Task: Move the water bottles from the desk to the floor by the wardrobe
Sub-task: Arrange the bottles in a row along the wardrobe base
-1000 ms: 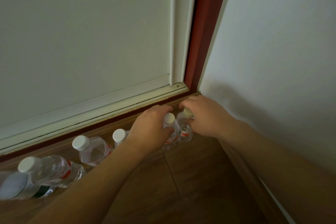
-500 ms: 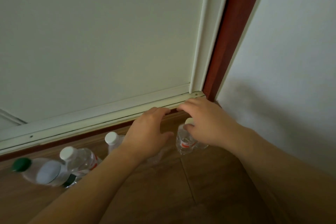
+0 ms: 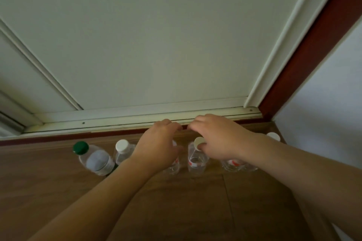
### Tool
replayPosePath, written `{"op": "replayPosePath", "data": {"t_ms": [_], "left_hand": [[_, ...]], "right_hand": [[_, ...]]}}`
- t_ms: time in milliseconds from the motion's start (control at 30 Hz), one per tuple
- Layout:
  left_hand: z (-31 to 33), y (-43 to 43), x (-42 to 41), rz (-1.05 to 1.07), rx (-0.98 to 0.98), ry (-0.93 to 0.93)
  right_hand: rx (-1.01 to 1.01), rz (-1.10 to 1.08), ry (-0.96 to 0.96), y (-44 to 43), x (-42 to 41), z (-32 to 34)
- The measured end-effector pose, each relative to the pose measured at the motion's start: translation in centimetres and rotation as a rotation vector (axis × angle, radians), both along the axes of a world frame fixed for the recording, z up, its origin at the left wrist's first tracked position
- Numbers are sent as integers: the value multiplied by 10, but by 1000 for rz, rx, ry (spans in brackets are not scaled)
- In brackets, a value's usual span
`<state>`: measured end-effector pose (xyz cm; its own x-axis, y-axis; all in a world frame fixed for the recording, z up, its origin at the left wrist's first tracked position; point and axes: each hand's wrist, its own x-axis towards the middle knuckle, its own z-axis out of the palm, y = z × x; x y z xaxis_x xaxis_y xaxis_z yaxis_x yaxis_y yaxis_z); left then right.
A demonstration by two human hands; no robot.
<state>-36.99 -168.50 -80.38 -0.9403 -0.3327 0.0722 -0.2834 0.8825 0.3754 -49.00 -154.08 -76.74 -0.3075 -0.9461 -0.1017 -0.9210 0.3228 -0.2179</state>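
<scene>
Several clear water bottles stand in a row on the wooden floor [image 3: 186, 205] along the wardrobe's bottom rail [image 3: 125, 118]. From the left: a green-capped bottle [image 3: 96, 162], a white-capped bottle [image 3: 122, 146], a bottle [image 3: 174, 166] mostly hidden under my left hand [image 3: 159, 146], a cream-capped bottle [image 3: 196, 162], a bottle [image 3: 235, 164] under my right wrist, and a white cap [image 3: 273, 136] by the corner. My left hand hovers with curved fingers and grips nothing. My right hand [image 3: 218, 136] is spread above the row, its thumb touching the cream cap.
The white wardrobe door [image 3: 156, 41] fills the upper view, edged on the right by a red-brown frame [image 3: 315, 45]. A pale wall [image 3: 333, 92] closes the corner on the right. Bare floor boards lie in front of the bottles.
Both hands have let go of the two bottles they held a second ago and lifted slightly. The view has shifted left, showing more of the row and the wardrobe door.
</scene>
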Motion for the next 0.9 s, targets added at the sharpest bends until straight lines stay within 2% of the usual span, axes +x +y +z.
{"op": "replayPosePath", "data": {"t_ms": [233, 667, 900], "left_hand": [[-17, -8, 6, 137, 25, -22], [-23, 2, 12, 90, 83, 40], [-19, 4, 13, 90, 69, 7]], "right_hand": [[65, 58, 1, -2, 0, -17], [-26, -49, -11, 3, 2, -38], [-40, -102, -96, 6, 0, -42]]}}
